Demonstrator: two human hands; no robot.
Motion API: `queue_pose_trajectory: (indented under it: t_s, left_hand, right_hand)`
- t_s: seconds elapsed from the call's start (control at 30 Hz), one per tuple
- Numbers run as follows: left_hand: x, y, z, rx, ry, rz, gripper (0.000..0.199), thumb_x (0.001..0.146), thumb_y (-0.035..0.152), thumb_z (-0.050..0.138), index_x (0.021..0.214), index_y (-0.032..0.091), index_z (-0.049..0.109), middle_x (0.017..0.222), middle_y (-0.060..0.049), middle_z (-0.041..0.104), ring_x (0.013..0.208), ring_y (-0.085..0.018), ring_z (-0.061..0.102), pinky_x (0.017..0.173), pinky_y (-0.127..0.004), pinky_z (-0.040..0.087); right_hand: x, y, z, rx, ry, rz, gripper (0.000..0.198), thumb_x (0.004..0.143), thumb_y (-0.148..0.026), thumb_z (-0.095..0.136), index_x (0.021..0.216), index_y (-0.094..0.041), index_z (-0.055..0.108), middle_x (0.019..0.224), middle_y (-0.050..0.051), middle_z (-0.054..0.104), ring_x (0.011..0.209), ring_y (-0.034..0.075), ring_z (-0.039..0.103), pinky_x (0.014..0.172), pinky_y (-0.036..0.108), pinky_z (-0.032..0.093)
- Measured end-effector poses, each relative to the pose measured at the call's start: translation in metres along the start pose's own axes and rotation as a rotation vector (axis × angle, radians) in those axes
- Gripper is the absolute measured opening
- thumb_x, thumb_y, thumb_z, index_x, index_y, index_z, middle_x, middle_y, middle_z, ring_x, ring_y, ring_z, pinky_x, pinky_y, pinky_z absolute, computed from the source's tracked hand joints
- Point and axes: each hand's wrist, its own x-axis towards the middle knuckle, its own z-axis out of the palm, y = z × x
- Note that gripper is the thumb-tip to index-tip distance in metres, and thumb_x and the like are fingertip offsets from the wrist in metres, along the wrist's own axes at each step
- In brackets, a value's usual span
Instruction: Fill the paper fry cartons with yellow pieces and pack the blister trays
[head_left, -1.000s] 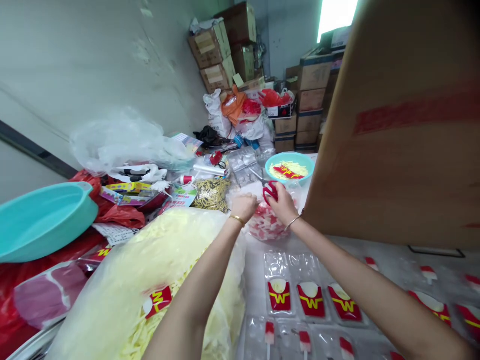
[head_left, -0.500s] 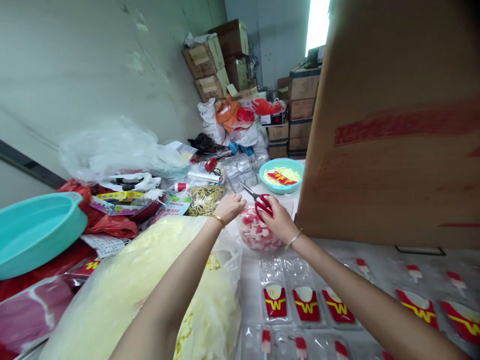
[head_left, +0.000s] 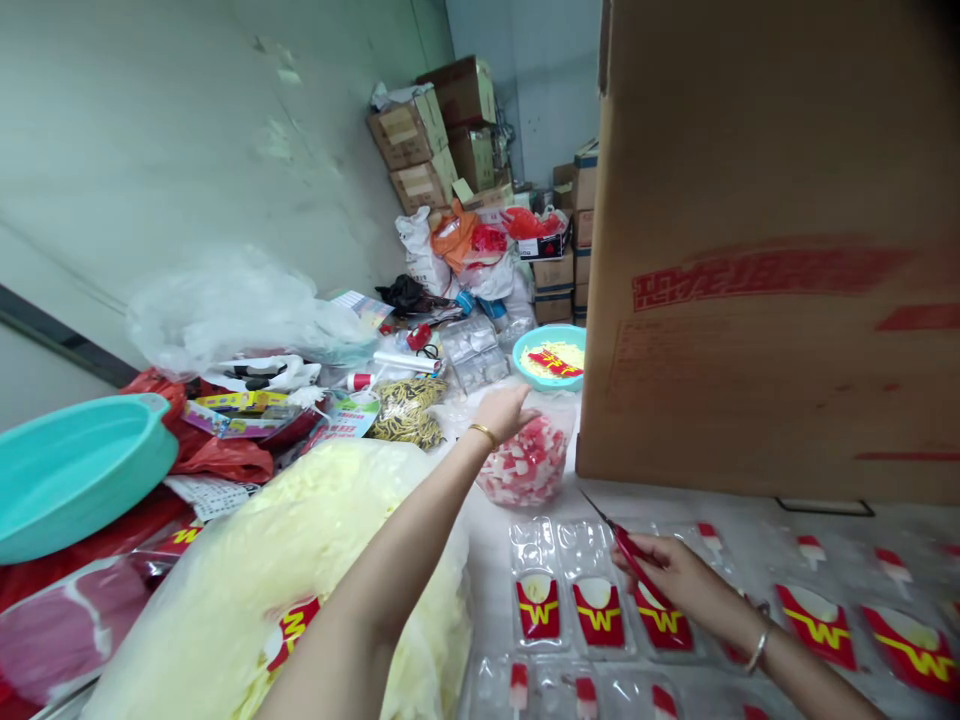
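The left hand (head_left: 501,412), fingers curled, is at the top of a soft, clear plastic bag (head_left: 525,470) of red-and-white pieces on the counter (head_left: 489,565), perhaps steadying it (whether it pinches the film, I cannot tell). The right hand (head_left: 670,575) grips red-handled scissors (head_left: 635,562), slim blades pointing away, above glossy blister trays (head_left: 535,546).

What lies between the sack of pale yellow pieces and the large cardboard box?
In the head view, the bag of red and white pieces sits between the sack and the box, with the left hand at its top.
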Motion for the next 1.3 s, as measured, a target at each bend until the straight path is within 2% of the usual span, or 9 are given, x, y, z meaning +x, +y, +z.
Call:
queue_pose_trajectory:
  t_s: [0.17,0.33,0.57,0.67,0.73,0.8,0.87,0.97,1.3]
  left_hand:
    - [-0.008,-0.018,0.006,0.038,-0.037,-0.032,0.032,0.095,0.039,0.034,0.092,0.021,0.06,0.084,-0.006,0.066,0.076,-0.018,0.06,0.062,-0.026,0.036]
    - [-0.035,-0.037,-0.007,0.038,0.0,0.098,0.034,0.096,0.036,0.032,0.089,0.021,0.061,0.081,-0.004,0.065,0.074,-0.016,0.059,0.061,-0.024,0.035]
    - [-0.024,-0.008,-0.027,-0.019,-0.006,0.191,0.031,0.091,0.035,0.044,0.079,0.017,0.066,0.092,-0.008,0.062,0.081,-0.016,0.058,0.069,-0.025,0.04]
    - [-0.004,0.013,-0.024,-0.128,-0.074,0.132,0.026,0.086,0.033,0.054,0.106,0.019,0.063,0.104,-0.008,0.062,0.09,-0.019,0.059,0.075,-0.027,0.043]
    - [0.009,0.025,-0.017,-0.174,-0.107,0.056,0.052,0.08,0.038,0.062,0.128,0.021,0.049,0.105,-0.008,0.064,0.092,-0.021,0.06,0.075,-0.028,0.044]
    - [0.019,0.031,-0.009,-0.157,-0.106,-0.025,0.048,0.08,0.041,0.061,0.122,0.021,0.053,0.099,-0.008,0.065,0.089,-0.023,0.06,0.072,-0.029,0.043]
    - [0.023,0.029,-0.004,-0.138,-0.097,-0.041,0.026,0.086,0.039,0.051,0.096,0.019,0.065,0.087,-0.007,0.066,0.08,-0.02,0.06,0.067,-0.027,0.04]
    - [0.017,0.012,-0.004,-0.204,-0.105,0.043,0.034,0.09,0.037,0.044,0.07,0.016,0.063,0.068,-0.003,0.061,0.064,-0.014,0.053,0.06,-0.023,0.033]
    - [-0.018,-0.019,-0.022,-0.341,-0.163,0.184,0.038,0.09,0.042,0.043,0.07,0.016,0.06,0.061,0.001,0.054,0.056,-0.008,0.041,0.055,-0.021,0.026]
  right_hand:
    - [-0.01,-0.006,-0.009,-0.502,0.195,-0.085,0.03,0.084,-0.046,0.049,0.075,-0.021,0.061,0.077,0.004,0.061,0.077,0.022,0.057,0.071,0.033,0.04]
    - [-0.003,-0.024,-0.02,-0.479,0.224,-0.148,0.018,0.085,-0.033,0.046,0.081,-0.021,0.059,0.089,0.006,0.061,0.085,0.021,0.058,0.075,0.03,0.042]
    - [0.017,-0.046,-0.043,-0.78,0.264,-0.205,0.016,0.084,-0.025,0.041,0.082,-0.02,0.056,0.076,0.004,0.059,0.072,0.019,0.056,0.066,0.029,0.038]
    - [0.024,-0.046,-0.05,-0.871,0.256,-0.182,0.015,0.084,-0.026,0.041,0.084,-0.021,0.055,0.08,0.006,0.061,0.075,0.02,0.057,0.067,0.029,0.037]
    - [0.026,-0.046,-0.053,-0.85,0.232,-0.183,0.019,0.084,-0.024,0.041,0.097,-0.021,0.054,0.09,0.007,0.064,0.082,0.021,0.06,0.07,0.029,0.038]
    - [0.026,-0.044,-0.054,-0.8,0.197,-0.183,0.025,0.084,-0.022,0.039,0.107,-0.021,0.051,0.099,0.008,0.064,0.087,0.021,0.06,0.071,0.028,0.039]
    - [0.026,-0.043,-0.055,-0.783,0.164,-0.168,0.023,0.085,-0.029,0.041,0.105,-0.02,0.05,0.1,0.009,0.064,0.088,0.023,0.061,0.07,0.029,0.04]
    - [0.028,-0.042,-0.057,-0.839,0.203,-0.146,0.039,0.075,-0.047,0.054,0.1,-0.018,0.05,0.1,0.01,0.061,0.092,0.027,0.059,0.071,0.032,0.042]
    - [0.058,-0.075,-0.053,-1.134,0.234,-0.164,0.078,0.057,-0.077,0.056,0.101,-0.012,0.057,0.098,0.014,0.057,0.092,0.031,0.056,0.074,0.04,0.044]
